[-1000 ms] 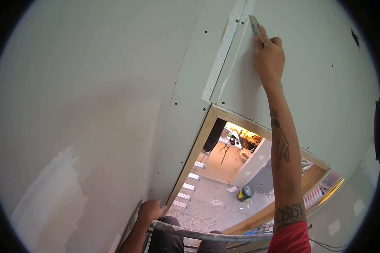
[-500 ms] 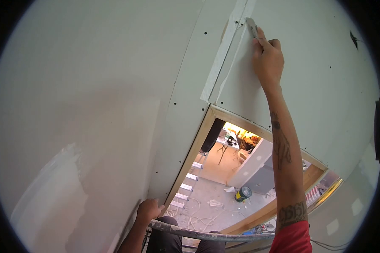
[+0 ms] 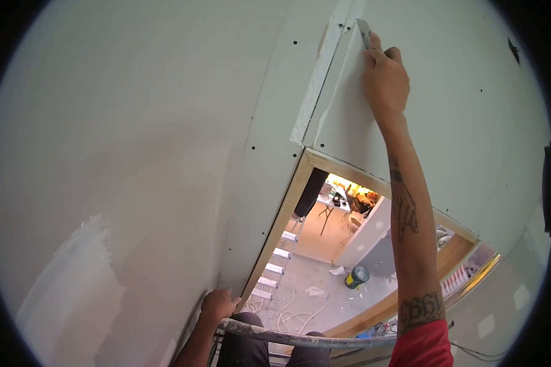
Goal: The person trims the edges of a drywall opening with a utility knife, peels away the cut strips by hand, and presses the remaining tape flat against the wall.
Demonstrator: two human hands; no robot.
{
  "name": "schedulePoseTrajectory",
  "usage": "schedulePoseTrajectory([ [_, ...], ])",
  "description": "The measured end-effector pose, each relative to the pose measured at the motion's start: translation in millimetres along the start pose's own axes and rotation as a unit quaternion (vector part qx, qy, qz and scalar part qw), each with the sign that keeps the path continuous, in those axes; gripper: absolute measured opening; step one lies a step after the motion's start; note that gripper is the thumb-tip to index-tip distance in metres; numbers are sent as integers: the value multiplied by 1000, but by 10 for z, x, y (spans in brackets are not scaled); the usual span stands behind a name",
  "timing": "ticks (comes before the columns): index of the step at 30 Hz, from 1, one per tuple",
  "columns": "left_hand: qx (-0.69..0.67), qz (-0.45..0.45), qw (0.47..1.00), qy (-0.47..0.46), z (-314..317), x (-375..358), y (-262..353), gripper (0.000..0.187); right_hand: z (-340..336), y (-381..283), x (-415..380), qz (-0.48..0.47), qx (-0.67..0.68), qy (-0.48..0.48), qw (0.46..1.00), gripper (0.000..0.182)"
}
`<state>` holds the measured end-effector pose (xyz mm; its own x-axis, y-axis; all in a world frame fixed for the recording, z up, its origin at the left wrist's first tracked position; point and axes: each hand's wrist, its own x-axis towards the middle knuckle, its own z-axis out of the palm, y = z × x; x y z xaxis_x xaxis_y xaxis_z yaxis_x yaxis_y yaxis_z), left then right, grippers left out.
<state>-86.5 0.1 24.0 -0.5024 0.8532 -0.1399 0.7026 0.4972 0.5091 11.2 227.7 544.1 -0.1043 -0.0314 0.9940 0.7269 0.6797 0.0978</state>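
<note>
High up on the drywall [image 3: 453, 122], my right hand [image 3: 387, 79] grips a putty knife [image 3: 364, 32]. The blade's tip is beside the top of a taped seam [image 3: 317, 92], near two screw heads. A thin ridge of pale compound runs down just right of the seam. Low on the left, my left hand [image 3: 219, 304] is curled at the wall's lower edge, its thumb beside the wooden frame [image 3: 281, 226] of an opening. What its fingers close on is hidden.
A spattered metal rail [image 3: 288, 335] crosses in front of my legs. Through the opening, far below, are a ladder [image 3: 274, 268], a dark bucket [image 3: 357, 277], a pale hose or cord [image 3: 297, 319] on the floor and a folding table [image 3: 333, 200]. A patch of compound [image 3: 73, 275] marks the left wall.
My right hand and the putty knife have shifted slightly upward along the seam. The view has tilted a little. My left hand stays in place.
</note>
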Motion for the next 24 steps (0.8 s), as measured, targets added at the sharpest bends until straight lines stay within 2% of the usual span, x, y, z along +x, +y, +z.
schedulePoseTrajectory([
  [1,7,16,999,34,11,-3,-11,55,-2,-15,-37,-9,-9,2,1000,39],
  [6,-3,9,1000,5,1,15,-34,53,-37,-114,-238,-22,-33,-18,999,40],
  [9,-6,-2,1000,12,60,73,-80,54,-38,-2,-149,-26,5,-15,1000,40],
  [12,-10,-18,1000,-3,43,96,-52,59,-47,96,2,-44,81,37,995,40],
  [13,-12,-30,999,-25,10,97,-46,65,-41,91,33,-45,52,28,997,40],
  [16,-9,-4,1000,-10,185,203,-182,66,-52,13,16,-39,-5,14,999,43],
  [20,-34,-16,999,-4,82,112,-132,67,19,-64,-50,-37,-89,13,995,52],
  [22,-14,8,999,48,195,126,-158,59,14,-90,-74,-43,-98,5,994,54],
  [24,-16,1,1000,16,120,89,-136,64,-3,-98,-77,-49,-108,0,993,55],
])
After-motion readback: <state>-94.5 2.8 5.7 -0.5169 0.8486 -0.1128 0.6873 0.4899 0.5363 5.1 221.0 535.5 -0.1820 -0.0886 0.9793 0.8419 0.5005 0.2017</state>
